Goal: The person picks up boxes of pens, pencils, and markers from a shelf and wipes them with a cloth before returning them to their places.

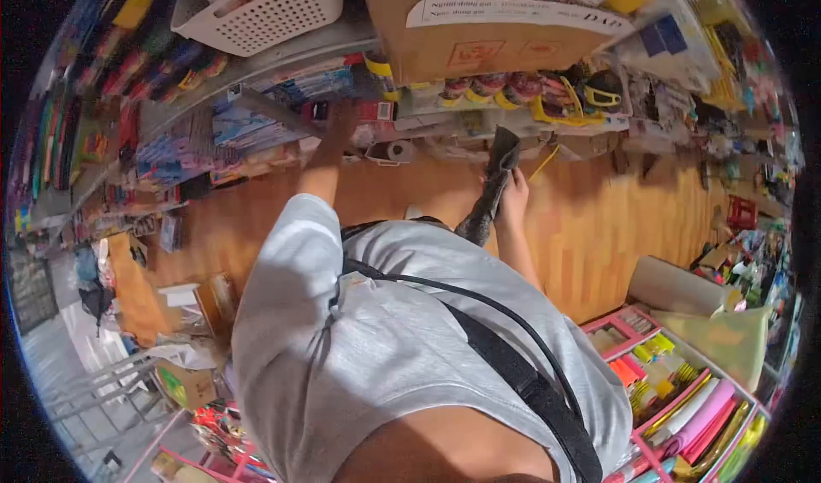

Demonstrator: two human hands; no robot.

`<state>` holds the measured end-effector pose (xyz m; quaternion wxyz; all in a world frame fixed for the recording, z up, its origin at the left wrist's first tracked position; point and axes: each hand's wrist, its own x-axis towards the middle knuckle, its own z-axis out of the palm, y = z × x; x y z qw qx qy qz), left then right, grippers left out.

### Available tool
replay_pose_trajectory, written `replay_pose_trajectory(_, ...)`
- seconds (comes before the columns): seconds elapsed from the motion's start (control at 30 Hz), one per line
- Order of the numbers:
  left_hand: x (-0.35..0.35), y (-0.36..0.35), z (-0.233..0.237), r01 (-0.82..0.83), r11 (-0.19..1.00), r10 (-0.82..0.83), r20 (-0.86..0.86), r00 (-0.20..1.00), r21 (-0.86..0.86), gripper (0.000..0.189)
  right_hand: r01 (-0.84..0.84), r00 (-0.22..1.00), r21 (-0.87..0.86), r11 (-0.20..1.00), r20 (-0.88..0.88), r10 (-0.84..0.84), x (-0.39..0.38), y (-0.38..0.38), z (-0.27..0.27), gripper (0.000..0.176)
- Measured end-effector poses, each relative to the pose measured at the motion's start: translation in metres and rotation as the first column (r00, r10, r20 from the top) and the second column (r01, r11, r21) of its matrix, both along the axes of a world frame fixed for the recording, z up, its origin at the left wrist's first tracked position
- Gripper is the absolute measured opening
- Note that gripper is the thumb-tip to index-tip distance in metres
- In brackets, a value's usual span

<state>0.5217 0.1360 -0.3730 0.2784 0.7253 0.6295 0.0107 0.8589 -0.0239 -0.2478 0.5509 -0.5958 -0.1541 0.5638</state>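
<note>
My left hand (pixel 340 124) reaches into the shaded shelf below the cardboard box, at a red and dark package (pixel 374 111). Its fingers are dark and blurred, so their grip cannot be made out. Lower and to the right, my right hand (pixel 514 194) is closed round a long dark grey cloth (pixel 492 188), which hangs over the wooden floor, its upper end near the shelf edge. A thin yellow stick (pixel 544 163) shows just beside that hand.
A white perforated basket (pixel 265 17) and a cardboard box (pixel 496 51) of containers stand on the upper shelf. Packed shelves curve along both sides. Pink-edged bins (pixel 637 337) are at the lower right, with a large roll (pixel 680 286) nearby.
</note>
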Motion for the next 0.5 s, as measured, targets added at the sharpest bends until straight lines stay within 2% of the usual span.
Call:
replay_pose_trajectory(0.03,0.008,-0.015,0.013,0.022,0.999,-0.023,0.011,1.000,0.040,0.032,-0.021,1.000,-0.003,1.000,0.003,0.021,0.000,0.004,-0.001,0.022)
replay_pose_trajectory(0.07,0.024,-0.030,0.031,0.240,0.948,-0.179,-0.273,0.945,0.209,0.036,-0.052,0.998,0.044,0.998,0.027,0.051,0.000,0.006,-0.002,0.022)
replay_pose_trajectory(0.1,0.030,-0.044,0.045,0.357,0.899,-0.234,-0.412,0.880,0.253,0.038,-0.080,0.996,0.088,0.993,0.051,0.076,0.000,0.007,-0.004,0.022)
replay_pose_trajectory(0.13,0.037,-0.058,0.060,0.469,0.835,-0.259,-0.547,0.796,0.287,0.040,-0.122,0.990,0.034,0.992,0.080,0.119,-0.002,0.009,0.005,0.021)
replay_pose_trajectory(0.17,0.045,-0.069,0.074,0.440,0.845,-0.383,-0.231,0.894,0.303,0.045,-0.096,0.994,0.098,0.990,0.053,0.091,-0.005,0.012,0.000,0.020)
replay_pose_trajectory(0.2,0.051,-0.079,0.087,0.408,0.858,-0.460,0.114,0.880,0.312,0.050,-0.069,0.998,0.162,0.984,0.024,0.066,-0.005,0.015,-0.011,0.020)
replay_pose_trajectory(0.23,0.065,-0.088,0.092,0.426,0.831,-0.506,0.167,0.846,0.359,0.052,-0.095,0.986,0.181,0.979,0.151,0.068,-0.005,0.021,-0.021,0.020)
replay_pose_trajectory(0.27,0.078,-0.097,0.097,0.442,0.800,-0.553,0.213,0.806,0.405,0.055,-0.110,0.985,0.178,0.978,0.154,0.082,-0.002,0.021,-0.030,0.020)
replay_pose_trajectory(0.3,0.090,-0.110,0.090,0.241,0.940,-0.337,0.527,0.780,0.243,0.053,-0.094,0.976,0.241,0.966,0.214,0.041,-0.009,0.021,-0.020,0.020)
replay_pose_trajectory(0.33,0.103,-0.116,0.100,0.086,0.995,-0.022,0.721,0.693,-0.052,0.051,-0.080,0.964,0.307,0.949,0.266,-0.005,-0.019,0.023,-0.007,0.020)
replay_pose_trajectory(0.37,0.116,-0.122,0.110,-0.075,0.938,0.330,0.799,0.503,-0.340,0.049,-0.114,0.976,0.279,0.954,0.210,0.055,-0.030,0.016,0.019,0.022)
replay_pose_trajectory(0.4,0.127,-0.124,0.136,-0.052,0.889,0.439,0.815,0.378,-0.455,0.049,-0.275,0.890,0.380,0.883,0.447,0.085,-0.042,0.010,0.025,0.025)
replay_pose_trajectory(0.43,0.138,-0.126,0.162,-0.021,0.826,0.550,0.797,0.249,-0.563,0.050,-0.442,0.751,0.426,0.789,0.657,0.066,-0.054,0.002,0.031,0.028)
replay_pose_trajectory(0.47,0.135,-0.136,0.127,-0.021,0.963,0.243,0.834,0.495,-0.268,0.050,-0.684,0.407,0.279,0.674,0.913,0.036,-0.059,-0.005,0.041,0.036)
replay_pose_trajectory(0.5,0.132,-0.146,0.126,-0.019,0.959,0.254,0.829,0.498,-0.282,0.050,-0.753,0.424,0.313,0.579,0.904,0.061,-0.072,-0.005,0.034,0.042)
